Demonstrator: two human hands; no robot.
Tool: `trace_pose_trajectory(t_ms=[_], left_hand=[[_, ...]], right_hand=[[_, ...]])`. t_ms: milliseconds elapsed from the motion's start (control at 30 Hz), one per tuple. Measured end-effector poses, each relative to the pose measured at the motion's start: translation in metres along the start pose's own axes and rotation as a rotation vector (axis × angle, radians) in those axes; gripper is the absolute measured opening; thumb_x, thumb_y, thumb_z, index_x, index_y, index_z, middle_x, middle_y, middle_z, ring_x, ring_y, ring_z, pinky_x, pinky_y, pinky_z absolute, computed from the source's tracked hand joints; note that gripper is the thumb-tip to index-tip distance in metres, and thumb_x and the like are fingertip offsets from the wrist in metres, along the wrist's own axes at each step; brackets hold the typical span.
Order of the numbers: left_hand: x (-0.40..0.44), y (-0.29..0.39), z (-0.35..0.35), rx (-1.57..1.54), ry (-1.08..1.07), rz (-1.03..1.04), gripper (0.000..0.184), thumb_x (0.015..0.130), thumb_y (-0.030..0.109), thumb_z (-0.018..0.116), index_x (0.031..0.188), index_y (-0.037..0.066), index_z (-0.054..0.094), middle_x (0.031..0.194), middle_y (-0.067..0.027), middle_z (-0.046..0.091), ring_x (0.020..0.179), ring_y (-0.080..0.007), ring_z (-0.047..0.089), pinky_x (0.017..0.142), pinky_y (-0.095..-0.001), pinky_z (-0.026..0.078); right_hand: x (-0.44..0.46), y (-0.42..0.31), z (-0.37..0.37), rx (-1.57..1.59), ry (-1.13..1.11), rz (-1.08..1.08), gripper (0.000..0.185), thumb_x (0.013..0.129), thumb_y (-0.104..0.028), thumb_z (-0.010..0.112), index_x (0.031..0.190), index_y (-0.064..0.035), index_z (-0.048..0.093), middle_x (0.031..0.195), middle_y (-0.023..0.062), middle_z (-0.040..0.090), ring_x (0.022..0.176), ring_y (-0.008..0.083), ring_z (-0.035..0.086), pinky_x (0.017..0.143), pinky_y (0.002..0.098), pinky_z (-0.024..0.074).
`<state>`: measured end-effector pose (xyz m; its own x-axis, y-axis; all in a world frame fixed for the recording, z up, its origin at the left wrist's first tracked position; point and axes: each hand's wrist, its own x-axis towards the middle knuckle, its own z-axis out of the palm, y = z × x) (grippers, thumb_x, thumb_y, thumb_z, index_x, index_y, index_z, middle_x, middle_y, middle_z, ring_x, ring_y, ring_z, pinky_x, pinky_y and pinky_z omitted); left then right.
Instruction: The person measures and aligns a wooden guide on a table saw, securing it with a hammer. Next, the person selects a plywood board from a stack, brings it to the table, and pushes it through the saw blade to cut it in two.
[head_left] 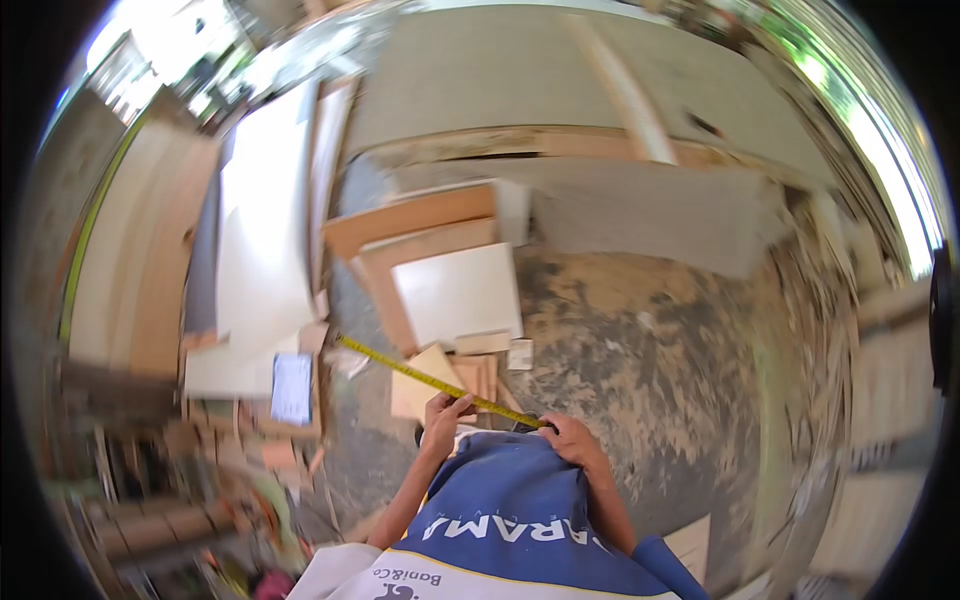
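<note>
A yellow tape measure blade (405, 369) stretches from near my waist up and to the left, its free end in the air over the floor. My left hand (444, 418) pinches the blade partway along. In my right hand (570, 438) is the dark tape measure case (530, 425), mostly hidden by the fingers and shirt. Beyond the hands, a white board (458, 297) leans on brown boards (410, 224), with small wood pieces (478, 376) lying in front.
A large workbench (480, 70) with a long strip (625, 90) on top stands ahead. Tall white (265, 200) and wooden panels (140, 250) lean at left, near a blue-white paper (292, 388). Wood offcuts (815, 270) line the right side of the stained floor (640, 370).
</note>
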<state>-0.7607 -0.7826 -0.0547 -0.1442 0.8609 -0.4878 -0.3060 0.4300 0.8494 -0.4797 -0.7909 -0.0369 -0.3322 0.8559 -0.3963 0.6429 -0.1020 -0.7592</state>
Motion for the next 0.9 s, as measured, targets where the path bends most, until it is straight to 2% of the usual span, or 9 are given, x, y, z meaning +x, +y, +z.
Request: trace_pose_trajectory(t_ms=[167,267,367,433,533,700,833,900], left_hand=[[0.035,0.005,0.076,0.1,-0.256,-0.105,0.015,0.091,0.01,0.069,0.094,-0.005,0.067,0.083,-0.0092,0.069,0.074,-0.0172,0.067,0.073,-0.0306,0.056],[0.049,0.008,0.125,0.172,-0.472,-0.166,0.012,0.092,0.009,0.068,0.095,-0.002,0.066,0.083,-0.0083,0.069,0.073,-0.0171,0.067,0.072,-0.031,0.056],[0.062,0.007,0.182,0.177,-0.587,-0.187,0.009,0.092,0.009,0.068,0.095,0.001,0.066,0.083,-0.0072,0.069,0.072,-0.0166,0.067,0.071,-0.0307,0.056],[0.065,0.006,0.216,0.217,-0.649,-0.18,0.009,0.093,0.009,0.067,0.097,0.002,0.066,0.083,-0.0062,0.068,0.07,-0.0159,0.066,0.071,-0.032,0.056],[0.076,-0.01,0.255,0.221,-0.713,-0.191,0.008,0.093,0.009,0.067,0.096,0.001,0.067,0.084,-0.0064,0.068,0.07,-0.0155,0.066,0.071,-0.0313,0.056],[0.109,-0.011,0.318,0.261,-0.763,-0.141,0.007,0.093,0.007,0.067,0.093,0.0,0.067,0.082,-0.0069,0.069,0.071,-0.0157,0.066,0.072,-0.031,0.057],[0.167,0.006,0.371,0.186,-0.746,-0.096,0.007,0.092,0.005,0.068,0.093,-0.002,0.068,0.083,-0.0058,0.069,0.072,-0.014,0.066,0.074,-0.0288,0.054],[0.196,0.026,0.402,0.158,-0.654,-0.071,0.007,0.092,0.005,0.067,0.094,-0.001,0.068,0.085,-0.0052,0.069,0.071,-0.0146,0.065,0.075,-0.0293,0.054]], right_hand=[[-0.045,0.045,-0.01,0.068,0.296,0.105,0.031,0.091,-0.028,0.06,0.111,-0.0057,0.067,0.108,0.0178,0.068,0.101,0.0379,0.063,0.088,0.0448,0.0501],[-0.072,0.054,-0.019,0.144,0.418,0.26,0.033,0.092,-0.03,0.059,0.112,-0.0056,0.067,0.11,0.0181,0.067,0.102,0.0381,0.063,0.088,0.0445,0.05],[-0.093,0.053,-0.029,0.252,0.561,0.366,0.031,0.093,-0.026,0.058,0.111,-0.0022,0.067,0.109,0.0184,0.068,0.102,0.0387,0.063,0.087,0.0443,0.0499],[-0.1,0.063,-0.024,0.264,0.668,0.361,0.032,0.093,-0.027,0.058,0.111,-0.0014,0.066,0.107,0.0194,0.068,0.101,0.0392,0.063,0.087,0.0441,0.05],[-0.101,0.073,-0.022,0.361,0.786,0.421,0.033,0.093,-0.029,0.058,0.11,-0.0018,0.066,0.102,0.0202,0.068,0.097,0.0393,0.064,0.084,0.0433,0.0498],[-0.08,0.097,-0.063,0.423,0.779,0.492,0.031,0.092,-0.028,0.059,0.107,-0.0029,0.067,0.096,0.0205,0.067,0.091,0.038,0.064,0.079,0.0427,0.0489],[-0.045,0.124,-0.119,0.436,0.755,0.458,0.028,0.091,-0.028,0.059,0.105,-0.0043,0.067,0.09,0.0213,0.066,0.085,0.039,0.063,0.075,0.0434,0.0484],[-0.028,0.133,-0.148,0.406,0.803,0.441,0.028,0.09,-0.028,0.059,0.103,-0.0047,0.068,0.089,0.0215,0.066,0.082,0.0399,0.063,0.073,0.0444,0.0481]])
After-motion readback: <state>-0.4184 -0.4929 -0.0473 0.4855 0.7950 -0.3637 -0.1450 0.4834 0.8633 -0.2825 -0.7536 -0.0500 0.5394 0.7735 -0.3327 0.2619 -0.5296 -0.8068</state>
